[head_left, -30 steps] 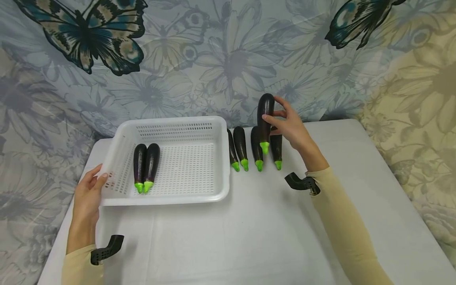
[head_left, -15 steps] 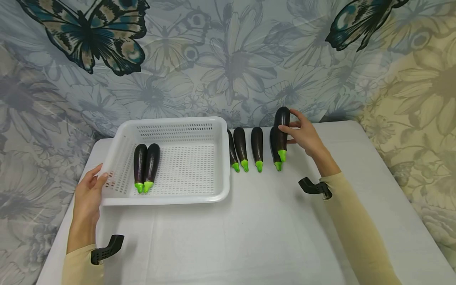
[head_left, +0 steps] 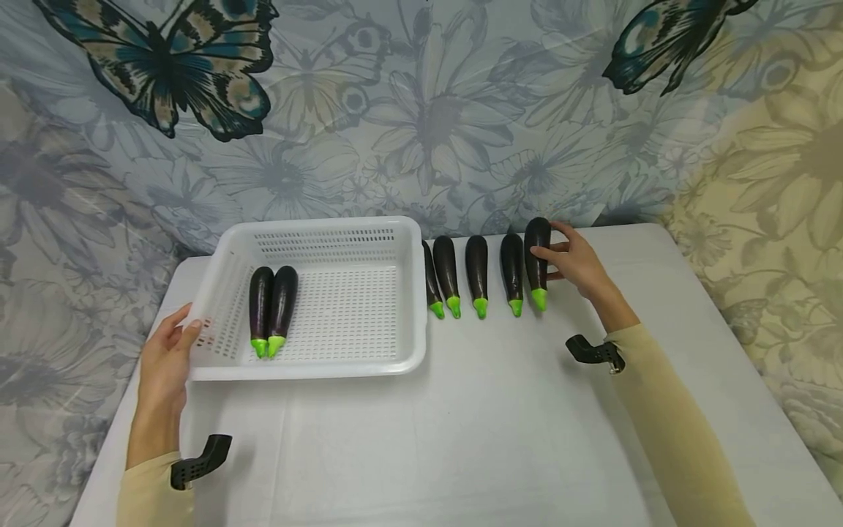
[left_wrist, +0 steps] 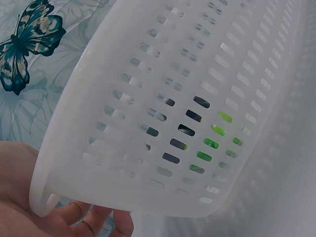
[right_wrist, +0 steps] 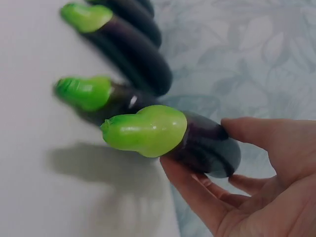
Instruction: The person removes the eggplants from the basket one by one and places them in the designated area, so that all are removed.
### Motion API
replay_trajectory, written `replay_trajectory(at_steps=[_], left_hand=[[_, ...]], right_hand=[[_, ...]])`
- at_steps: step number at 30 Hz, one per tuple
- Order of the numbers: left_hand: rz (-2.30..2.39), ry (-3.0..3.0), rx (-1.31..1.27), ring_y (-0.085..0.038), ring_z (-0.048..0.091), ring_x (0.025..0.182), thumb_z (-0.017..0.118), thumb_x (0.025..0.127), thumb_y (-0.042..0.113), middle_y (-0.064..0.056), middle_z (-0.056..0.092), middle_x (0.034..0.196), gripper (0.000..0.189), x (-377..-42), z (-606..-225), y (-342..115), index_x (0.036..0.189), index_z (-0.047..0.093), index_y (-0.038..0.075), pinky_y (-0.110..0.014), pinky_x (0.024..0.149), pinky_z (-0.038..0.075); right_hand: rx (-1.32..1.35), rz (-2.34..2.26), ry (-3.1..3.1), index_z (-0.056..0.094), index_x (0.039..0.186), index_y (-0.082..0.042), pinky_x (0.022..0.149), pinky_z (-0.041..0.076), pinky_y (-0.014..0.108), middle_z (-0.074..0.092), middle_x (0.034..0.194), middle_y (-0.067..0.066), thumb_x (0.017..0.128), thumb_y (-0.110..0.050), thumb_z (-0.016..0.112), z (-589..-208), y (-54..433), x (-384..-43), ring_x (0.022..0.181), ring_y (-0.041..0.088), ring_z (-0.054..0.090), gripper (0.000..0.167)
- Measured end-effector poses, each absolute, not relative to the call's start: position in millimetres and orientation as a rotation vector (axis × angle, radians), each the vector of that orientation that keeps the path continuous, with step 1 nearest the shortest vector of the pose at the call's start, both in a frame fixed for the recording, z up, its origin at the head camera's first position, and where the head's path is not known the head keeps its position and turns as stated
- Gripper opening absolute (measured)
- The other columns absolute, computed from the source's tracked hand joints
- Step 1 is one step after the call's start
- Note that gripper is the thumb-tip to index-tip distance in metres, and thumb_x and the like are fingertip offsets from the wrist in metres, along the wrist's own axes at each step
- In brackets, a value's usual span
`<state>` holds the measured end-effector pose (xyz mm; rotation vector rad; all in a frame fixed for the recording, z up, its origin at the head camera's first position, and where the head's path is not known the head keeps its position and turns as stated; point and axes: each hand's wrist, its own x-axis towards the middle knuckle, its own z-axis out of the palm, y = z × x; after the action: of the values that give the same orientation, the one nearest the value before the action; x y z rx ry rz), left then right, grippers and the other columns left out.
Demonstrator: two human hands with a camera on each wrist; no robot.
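Note:
My right hand (head_left: 578,265) pinches a dark purple eggplant (head_left: 537,252) with a bright green cap, at the right end of a row. In the right wrist view this eggplant (right_wrist: 207,143) lies between thumb and fingers, its shadow falling on the white surface below. Left of it are several more eggplants (head_left: 511,267), caps toward me. My left hand (head_left: 165,359) grips the left rim of a white perforated basket (head_left: 421,315). Inside the basket, near its left side, two eggplants (head_left: 283,304) lie side by side. The left wrist view shows fingers (left_wrist: 94,217) curled under the basket's rim.
A white cloth covers the table (head_left: 421,446). Behind it hangs a patterned backdrop (head_left: 428,110) with flowers and butterflies. The leftmost eggplant (head_left: 431,282) of the row lies right against the basket's right side, partly hidden by it.
The right hand has carried its eggplant rightward and down, from above the row to the row's right end. The left hand and the basket have stayed in place.

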<state>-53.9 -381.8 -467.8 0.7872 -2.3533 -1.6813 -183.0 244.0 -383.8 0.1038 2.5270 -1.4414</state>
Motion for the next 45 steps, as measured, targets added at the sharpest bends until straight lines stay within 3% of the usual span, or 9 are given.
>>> replay_trajectory(at_steps=[9,18,25,31,38,45], left_hand=[[-1.708,-2.323,0.837,-0.006,0.056,0.097,0.059,0.097,0.042,0.004,0.055,0.121,0.052,-43,-430,-351,0.146,0.046,0.030,-0.018,0.065,0.050],[-1.698,-2.333,0.742,-0.007,0.058,0.096,0.060,0.094,0.048,0.007,0.056,0.120,0.054,-54,-470,-382,0.144,0.047,0.035,-0.020,0.062,0.051],[-1.708,-2.338,0.732,-0.007,0.057,0.097,0.059,0.094,0.048,0.007,0.055,0.120,0.054,-52,-466,-380,0.145,0.046,0.036,-0.021,0.063,0.051],[-1.721,-2.336,0.754,-0.008,0.057,0.100,0.059,0.095,0.048,0.004,0.055,0.124,0.055,-51,-460,-376,0.146,0.044,0.035,-0.021,0.065,0.051],[-1.787,-2.291,0.869,-0.002,0.053,0.091,0.055,0.101,0.032,0.012,0.051,0.109,0.053,-39,-397,-330,0.151,0.040,0.023,-0.015,0.062,0.049],[-1.712,-2.331,0.831,-0.005,0.055,0.096,0.056,0.099,0.040,0.008,0.054,0.116,0.053,-43,-420,-344,0.149,0.043,0.028,-0.017,0.065,0.049]], right_hand=[[0.174,-1.334,2.558,0.008,0.155,0.002,0.077,0.057,0.042,0.040,0.138,0.038,0.099,-0.027,0.057,-404,262,-187,0.110,0.045,0.056,0.080],[0.217,-1.295,2.541,0.006,0.155,0.003,0.083,0.054,0.047,0.036,0.141,0.039,0.100,-0.029,0.056,-413,266,-189,0.116,0.048,0.053,0.081],[0.212,-1.224,2.600,0.009,0.153,0.006,0.077,0.057,0.042,0.039,0.137,0.038,0.100,-0.030,0.055,-416,266,-189,0.109,0.048,0.056,0.080],[0.195,-1.169,2.638,0.009,0.153,0.007,0.085,0.053,0.046,0.040,0.137,0.037,0.101,-0.035,0.052,-415,265,-189,0.107,0.045,0.056,0.080],[0.191,-1.116,2.683,0.011,0.152,0.009,0.090,0.047,0.053,0.041,0.137,0.036,0.102,-0.042,0.046,-414,266,-188,0.103,0.042,0.056,0.080],[0.198,-1.104,2.692,0.012,0.152,0.010,0.092,0.046,0.055,0.040,0.138,0.037,0.102,-0.042,0.047,-412,267,-187,0.107,0.046,0.055,0.079]])
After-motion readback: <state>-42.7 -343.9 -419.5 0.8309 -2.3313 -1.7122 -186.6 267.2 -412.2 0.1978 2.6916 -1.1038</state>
